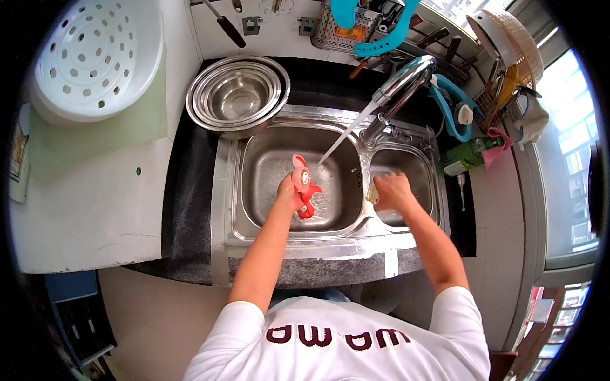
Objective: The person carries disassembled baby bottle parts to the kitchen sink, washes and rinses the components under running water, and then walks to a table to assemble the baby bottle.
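Observation:
My left hand (288,194) is closed around a small red-and-pink item (304,181) with an ear-like loop, a round pale patch and red strips hanging below. Its exact kind is unclear. It hangs over the large sink basin (260,159), just left of the water stream (343,138) running from the faucet (403,79). Over the small basin's left edge, my right hand (393,190) has its fingers curled around a pale yellowish piece (372,193), perhaps a sponge; most of it is hidden.
Nested steel bowls (238,95) stand on the black counter at the sink's back left. A green bottle (464,159) with a pink cloth (497,147) is right of the small basin. A white perforated basket (95,57) stands far left. Utensil racks line the back wall.

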`<act>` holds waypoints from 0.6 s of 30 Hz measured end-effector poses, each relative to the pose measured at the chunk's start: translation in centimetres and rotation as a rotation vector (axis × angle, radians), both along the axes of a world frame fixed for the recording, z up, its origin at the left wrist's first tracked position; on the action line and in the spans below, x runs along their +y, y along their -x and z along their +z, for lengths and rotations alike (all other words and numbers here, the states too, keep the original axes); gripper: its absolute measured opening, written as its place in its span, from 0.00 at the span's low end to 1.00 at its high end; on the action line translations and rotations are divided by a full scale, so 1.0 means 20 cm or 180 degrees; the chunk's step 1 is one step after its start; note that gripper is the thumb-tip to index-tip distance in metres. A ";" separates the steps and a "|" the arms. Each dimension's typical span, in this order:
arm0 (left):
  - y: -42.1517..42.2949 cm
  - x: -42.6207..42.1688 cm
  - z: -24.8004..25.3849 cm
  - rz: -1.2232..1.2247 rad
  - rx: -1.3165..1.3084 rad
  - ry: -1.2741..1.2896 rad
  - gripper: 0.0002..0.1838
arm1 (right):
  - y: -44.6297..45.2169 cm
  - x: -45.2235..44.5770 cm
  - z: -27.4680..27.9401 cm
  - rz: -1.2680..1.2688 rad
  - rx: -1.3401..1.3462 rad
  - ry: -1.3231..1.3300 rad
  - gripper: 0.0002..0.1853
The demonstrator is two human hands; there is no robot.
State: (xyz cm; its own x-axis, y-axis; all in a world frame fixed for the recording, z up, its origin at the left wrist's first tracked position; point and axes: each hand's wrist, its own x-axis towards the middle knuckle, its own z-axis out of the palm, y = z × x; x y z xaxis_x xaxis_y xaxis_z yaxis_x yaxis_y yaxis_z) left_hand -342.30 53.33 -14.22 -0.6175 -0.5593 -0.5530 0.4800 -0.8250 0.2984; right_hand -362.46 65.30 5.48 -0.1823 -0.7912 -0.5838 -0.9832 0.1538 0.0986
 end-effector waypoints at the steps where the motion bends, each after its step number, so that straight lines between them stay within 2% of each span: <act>1: -0.01 0.00 0.01 -0.0019 0.0037 -0.0034 0.11 | -0.01 0.02 0.00 0.0061 -0.0031 0.0131 0.40; 2: 0.00 -0.01 0.05 0.0008 0.0104 -0.0063 0.11 | 0.01 0.01 0.01 0.0169 -0.0034 0.0264 0.41; 3: -0.01 0.00 0.08 0.0127 -0.0155 -0.0230 0.12 | -0.05 0.02 0.10 0.0308 -0.0244 0.0747 0.39; 4: -0.02 0.02 0.10 0.0096 -0.0184 -0.0261 0.12 | -0.11 0.05 0.15 0.0273 -0.0268 0.0717 0.39; 6: -0.02 0.01 0.13 0.0139 -0.0504 -0.0242 0.12 | -0.22 0.06 0.27 0.0336 -0.1736 0.1969 0.37; 8: -0.03 -0.02 0.02 0.0007 -0.0323 -0.0121 0.12 | -0.38 0.09 0.48 0.0481 -0.2731 0.2359 0.36; 10: -0.04 -0.01 -0.04 -0.0156 -0.0169 -0.0021 0.12 | -0.50 0.13 0.69 0.1206 -0.2868 0.2628 0.35; 13: 0.01 -0.02 -0.02 0.0193 -0.0190 0.0020 0.10 | -0.68 0.18 0.83 0.1591 -0.3286 0.4023 0.23; 15: 0.02 -0.02 -0.03 0.0115 -0.0090 -0.0059 0.10 | -0.81 0.18 0.85 0.1452 -0.3339 0.4820 0.14; 18: 0.03 -0.02 -0.01 0.0070 -0.0086 -0.0065 0.09 | -0.96 0.34 1.07 -0.0327 -0.2551 0.3939 0.08</act>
State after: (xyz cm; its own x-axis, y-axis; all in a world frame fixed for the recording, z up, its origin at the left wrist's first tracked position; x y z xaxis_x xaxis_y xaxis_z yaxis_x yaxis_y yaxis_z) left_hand -342.84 52.87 -14.46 -0.5898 -0.5610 -0.5809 0.4900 -0.8204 0.2947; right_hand -343.30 72.19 26.86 -0.2292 -0.8537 0.4677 -0.6905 -0.1961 -0.6962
